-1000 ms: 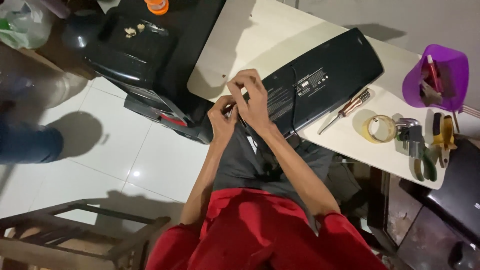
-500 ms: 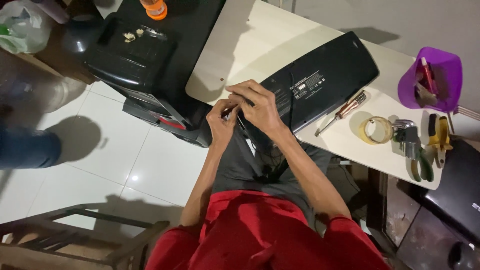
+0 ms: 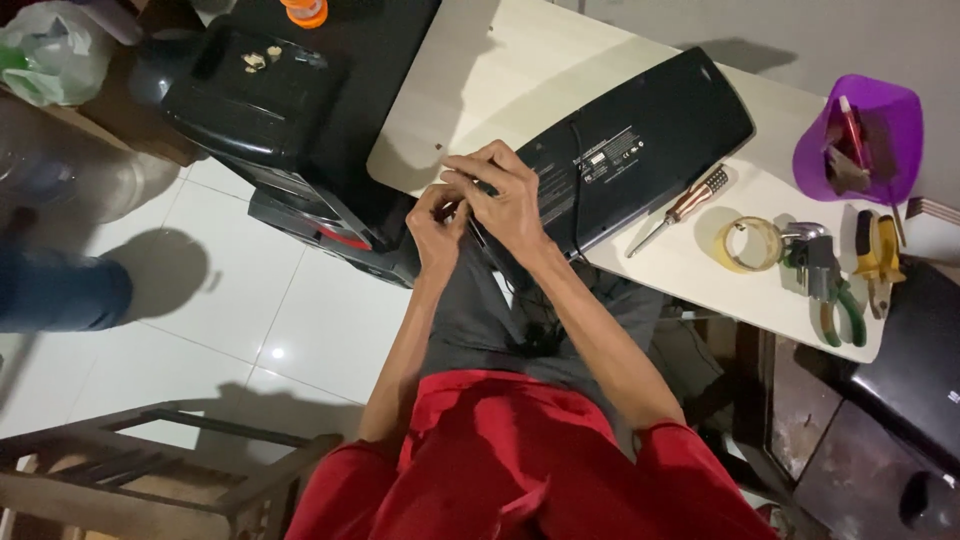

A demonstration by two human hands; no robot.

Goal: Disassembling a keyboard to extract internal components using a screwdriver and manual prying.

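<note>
A black keyboard (image 3: 640, 150) lies face down on the pale table (image 3: 480, 70), its near end hanging over the table's front edge. My right hand (image 3: 505, 195) rests on that near corner, fingers curled over the edge. My left hand (image 3: 435, 225) is pressed against the same corner from the left, fingertips pinched together with the right hand's. Whatever small part sits between the fingers is hidden. A thin black cable (image 3: 574, 190) runs across the keyboard's back toward my lap.
A screwdriver (image 3: 680, 208), a roll of tape (image 3: 752, 243), pliers (image 3: 835, 285) and a yellow-handled tool (image 3: 878, 250) lie to the right. A purple cup (image 3: 860, 140) holds bits. A black computer case (image 3: 290, 130) stands at left. Another person's leg (image 3: 60, 290) and a wooden frame (image 3: 150, 470) are nearby.
The view has shifted slightly. Both hands stay at the keyboard's near corner; the right hand's fingers have spread a little further over the edge.
</note>
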